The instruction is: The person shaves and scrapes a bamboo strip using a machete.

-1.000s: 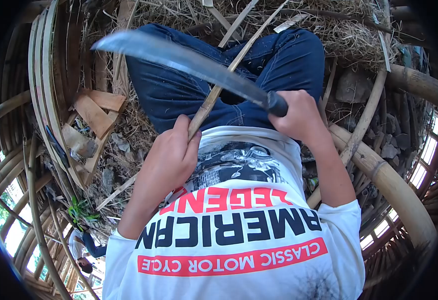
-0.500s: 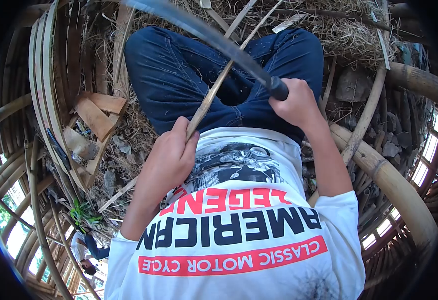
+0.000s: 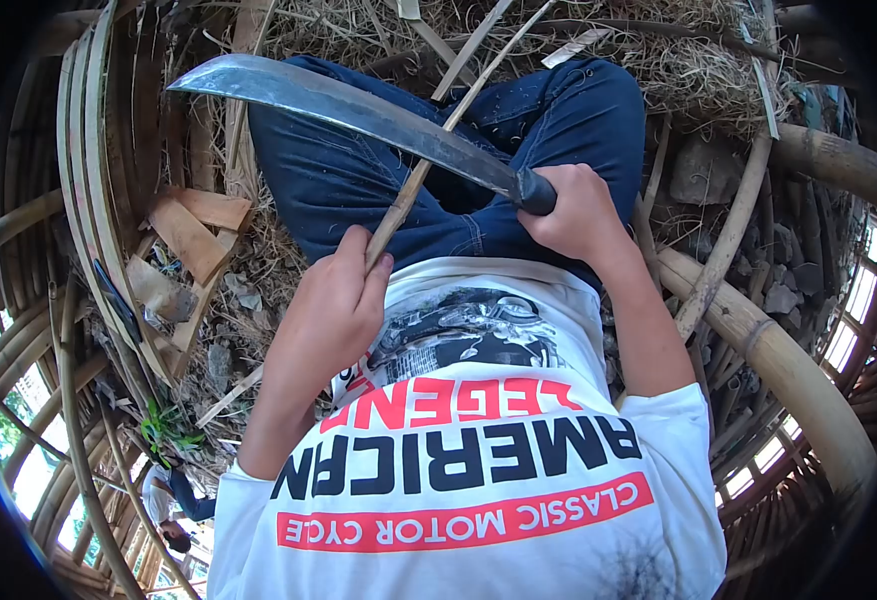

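Observation:
A thin bamboo strip [image 3: 404, 203] slants from my left hand [image 3: 333, 305] up and to the right over my lap. My left hand is closed on its near end. The dark handle of a long machete [image 3: 358, 117] is in my right hand [image 3: 576, 210], whose fingers are wrapped round it. Its wide curved blade points left and lies across the strip, over my crossed legs in blue trousers [image 3: 308, 150].
Long bamboo slats [image 3: 83, 150] and flat wood pieces [image 3: 186, 238] are at the left. A thick bamboo pole [image 3: 773, 355] runs along the right, beside stones [image 3: 706, 170]. Shavings [image 3: 648, 80] cover the ground ahead. Another person [image 3: 168, 505] is at the lower left.
The machete has come down and back toward me, and its whole blade now shows. My right hand has shifted slightly left; my left hand still holds the strip.

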Motion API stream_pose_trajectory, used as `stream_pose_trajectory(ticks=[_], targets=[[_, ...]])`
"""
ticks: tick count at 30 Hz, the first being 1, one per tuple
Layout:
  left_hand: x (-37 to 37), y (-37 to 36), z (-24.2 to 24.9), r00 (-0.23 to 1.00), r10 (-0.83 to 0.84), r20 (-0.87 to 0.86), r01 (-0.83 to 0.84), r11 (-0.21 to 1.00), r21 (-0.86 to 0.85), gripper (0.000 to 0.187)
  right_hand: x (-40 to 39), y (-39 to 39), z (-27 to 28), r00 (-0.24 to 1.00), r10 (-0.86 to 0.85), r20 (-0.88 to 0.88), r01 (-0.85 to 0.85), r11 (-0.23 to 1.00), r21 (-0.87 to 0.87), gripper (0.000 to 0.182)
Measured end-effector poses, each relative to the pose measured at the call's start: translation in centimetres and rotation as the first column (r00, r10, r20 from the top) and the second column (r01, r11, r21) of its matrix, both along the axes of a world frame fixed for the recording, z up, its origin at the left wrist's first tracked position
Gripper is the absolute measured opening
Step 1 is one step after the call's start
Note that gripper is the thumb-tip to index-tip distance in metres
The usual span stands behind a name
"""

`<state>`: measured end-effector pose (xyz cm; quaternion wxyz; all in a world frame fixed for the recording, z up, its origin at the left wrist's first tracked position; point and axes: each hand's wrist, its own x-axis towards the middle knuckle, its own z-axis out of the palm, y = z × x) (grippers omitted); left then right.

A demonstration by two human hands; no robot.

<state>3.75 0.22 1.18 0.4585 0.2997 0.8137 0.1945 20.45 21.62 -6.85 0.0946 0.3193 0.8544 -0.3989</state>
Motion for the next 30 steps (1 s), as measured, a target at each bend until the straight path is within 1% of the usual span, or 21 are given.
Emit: stream_pose_trajectory(ticks=[3, 6, 9, 10, 13, 15, 16, 17, 19, 21, 22, 23, 25, 27, 29, 30], targets=[[0.0, -0.4, -0.5, 1.0, 0.001, -0.018, 0.0, 1.0, 0.028, 0.022, -0.1, -0.6, 0.7, 1.0, -0.019, -0.022, 0.019, 1.0, 0.023, 0.014], [-0.4, -0.7, -0.8, 1.0, 0.005, 0.011, -0.005, 1.0, -0.01, 0.022, 0.4, -1.8, 1.0, 1.0, -0.001, -0.014, 0.001, 1.0, 0.007, 0.014], [0.1, -1.2, -0.8, 1.0, 0.015, 0.011, -0.015, 1.0, 0.007, 0.021, 0.6, -0.6, 1.0, 0.999, 0.03, 0.023, -0.031, 0.999, 0.037, 0.015], [0.3, -1.0, -1.1, 1.0, 0.014, 0.01, -0.014, 1.0, 0.012, 0.02, 0.5, -0.4, 0.7, 0.999, 0.023, 0.025, -0.023, 1.0, 0.021, 0.015], [-0.2, -1.1, -0.7, 1.0, 0.004, 0.0, -0.004, 0.999, 0.05, 0.02, 0.3, -1.0, 0.9, 1.0, 0.017, -0.024, -0.016, 0.999, 0.041, 0.015], [-0.4, -1.3, -0.1, 1.0, 0.019, -0.001, -0.019, 1.0, -0.005, 0.018, 0.4, -1.2, 1.3, 0.998, 0.056, -0.024, -0.055, 0.996, 0.067, 0.015], [-0.3, -1.6, -0.2, 1.0, 0.014, 0.003, -0.014, 0.999, 0.03, 0.018, 0.4, -0.9, 1.3, 0.998, 0.062, -0.025, -0.06, 0.996, 0.072, 0.016], [-0.3, -1.6, -0.3, 1.0, 0.013, -0.002, -0.013, 1.0, 0.024, 0.018, 0.4, -0.6, 1.0, 0.997, 0.065, -0.029, -0.063, 0.995, 0.079, 0.016], [-0.2, -1.4, -0.6, 0.998, 0.022, 0.059, -0.023, 1.0, 0.001, 0.018, 0.3, 0.2, 0.4, 0.999, 0.042, -0.006, -0.041, 0.994, 0.099, 0.016], [0.1, -1.5, -1.0, 0.998, 0.018, 0.052, -0.02, 1.0, 0.022, 0.018, 0.4, 0.7, 0.2, 0.996, -0.093, 0.014, 0.092, 0.993, 0.071, 0.015], [0.2, -1.5, -1.0, 0.999, 0.017, 0.048, -0.019, 0.999, 0.038, 0.018, 0.7, 0.4, 0.3, 0.998, -0.058, -0.015, 0.059, 0.996, 0.066, 0.015], [0.3, -1.6, -1.0, 0.999, 0.016, 0.051, -0.018, 0.999, 0.037, 0.018, 0.9, 0.0, 0.7, 0.998, -0.059, -0.011, 0.059, 0.996, 0.065, 0.015], [0.3, -1.5, -1.1, 1.0, 0.003, -0.005, -0.003, 0.999, 0.05, 0.017, 1.0, -0.3, 1.2, 0.996, 0.09, -0.014, -0.089, 0.994, 0.065, 0.016], [0.2, -1.1, -0.6, 1.0, 0.008, 0.026, -0.009, 0.999, 0.034, 0.017, 1.1, 0.8, 0.5, 0.997, 0.08, 0.022, -0.082, 0.994, 0.07, 0.016], [0.2, -1.2, -0.4, 0.999, 0.027, 0.047, -0.027, 1.0, 0.011, 0.017, 0.7, 1.6, -0.2, 0.99, -0.141, 0.02, 0.141, 0.99, 0.01, 0.015], [0.2, -1.1, -0.5, 0.999, 0.025, 0.042, -0.025, 1.0, 0.0, 0.017, 0.5, 1.6, 0.0, 0.992, -0.124, 0.016, 0.124, 0.992, 0.023, 0.016]])
